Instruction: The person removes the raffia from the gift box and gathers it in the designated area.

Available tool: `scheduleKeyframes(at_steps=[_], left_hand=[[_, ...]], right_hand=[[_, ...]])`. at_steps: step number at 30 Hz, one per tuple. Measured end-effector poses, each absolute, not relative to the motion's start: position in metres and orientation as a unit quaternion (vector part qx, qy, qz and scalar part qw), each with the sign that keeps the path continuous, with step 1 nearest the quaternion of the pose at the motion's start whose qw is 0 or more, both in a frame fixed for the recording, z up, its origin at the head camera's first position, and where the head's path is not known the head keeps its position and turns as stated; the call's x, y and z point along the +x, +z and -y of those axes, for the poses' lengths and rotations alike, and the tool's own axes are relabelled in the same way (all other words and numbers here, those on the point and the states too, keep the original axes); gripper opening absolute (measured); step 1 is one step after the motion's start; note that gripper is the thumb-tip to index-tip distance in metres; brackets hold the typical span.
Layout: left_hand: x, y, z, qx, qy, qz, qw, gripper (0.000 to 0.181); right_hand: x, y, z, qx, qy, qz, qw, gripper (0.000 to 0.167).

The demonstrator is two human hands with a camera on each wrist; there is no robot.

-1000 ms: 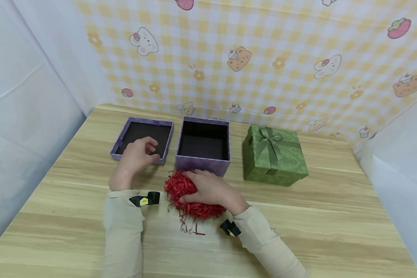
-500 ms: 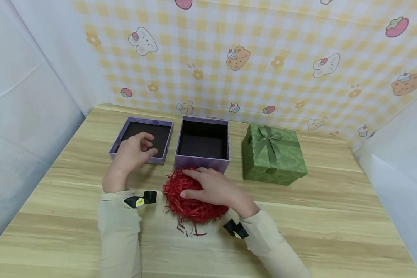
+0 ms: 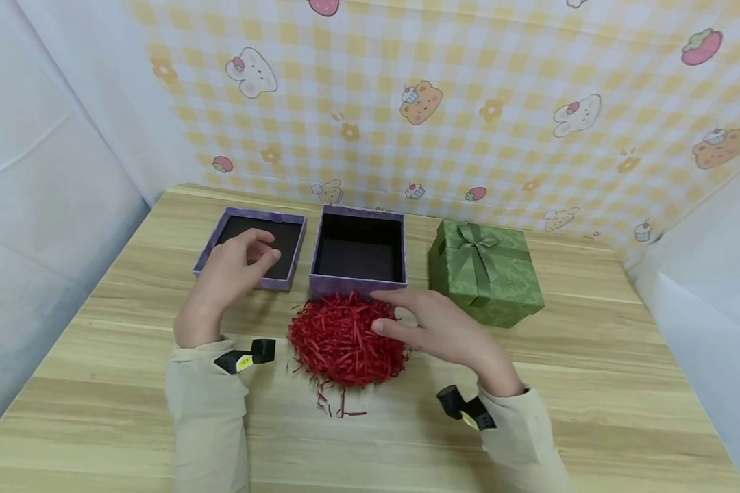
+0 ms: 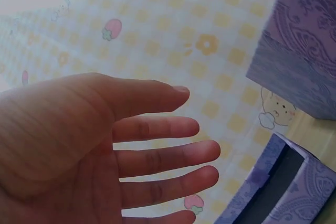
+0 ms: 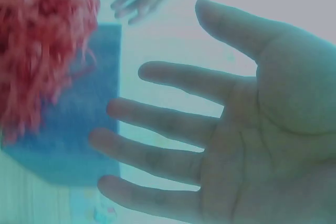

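A loose heap of red shredded paper (image 3: 345, 346) lies on the table, against the front of an open purple box (image 3: 358, 286) with a dark inside. My right hand (image 3: 447, 329) is at the heap's right side, its fingers spread and holding nothing; the right wrist view also shows the palm (image 5: 283, 114) bare. Over the near part of a purple box lid (image 3: 290, 270), which lies with its dark inside up, hovers my left hand (image 3: 231, 270). Its fingers are relaxed and apart in the left wrist view, with nothing between them.
To the right of the purple box stands a green gift box (image 3: 499, 274) with a ribbon bow. A few stray red strips (image 3: 342, 404) lie in front of the heap. Behind the wooden table (image 3: 129, 411) hangs a yellow checked cloth (image 3: 493, 82).
My right hand has let go of the red shredded paper and moved off to the right, uncovering the heap. My left hand has shifted slightly up and left over the lid.
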State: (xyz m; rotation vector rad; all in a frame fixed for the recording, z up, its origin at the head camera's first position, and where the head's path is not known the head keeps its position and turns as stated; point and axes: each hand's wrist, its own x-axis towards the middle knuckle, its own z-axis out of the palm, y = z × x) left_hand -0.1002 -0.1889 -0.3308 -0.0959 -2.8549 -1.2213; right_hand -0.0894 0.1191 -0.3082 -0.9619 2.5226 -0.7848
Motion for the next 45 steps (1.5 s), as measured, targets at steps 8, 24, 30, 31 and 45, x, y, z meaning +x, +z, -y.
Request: scheduleKeyframes(at_steps=[8, 24, 30, 31, 45], left_hand=[[-0.094, -0.317, 0.177, -0.055, -0.403, 0.912, 0.060, 0.037], [-0.087, -0.296, 0.040, -0.144, -0.837, 0.525, -0.062, 0.049], [-0.102, -0.315, -0.011, -0.054, -0.853, 0.507, -0.111, 0.060], [-0.104, -0.318, -0.016, -0.042, -0.853, 0.508, -0.115, 0.060], [-0.110, -0.346, -0.057, 0.035, -0.842, 0.507, -0.182, 0.065]], right_hand=[[-0.092, -0.307, -0.180, -0.291, -0.305, -0.892, 0.162, 0.052], [-0.079, -0.294, -0.274, -0.316, -0.506, -0.797, 0.093, 0.038], [-0.077, -0.293, -0.287, -0.285, -0.544, -0.788, 0.039, 0.035], [-0.079, -0.294, -0.290, -0.256, -0.541, -0.800, 0.035, 0.034], [-0.113, -0.327, -0.303, -0.017, -0.533, -0.838, 0.114, 0.057]])
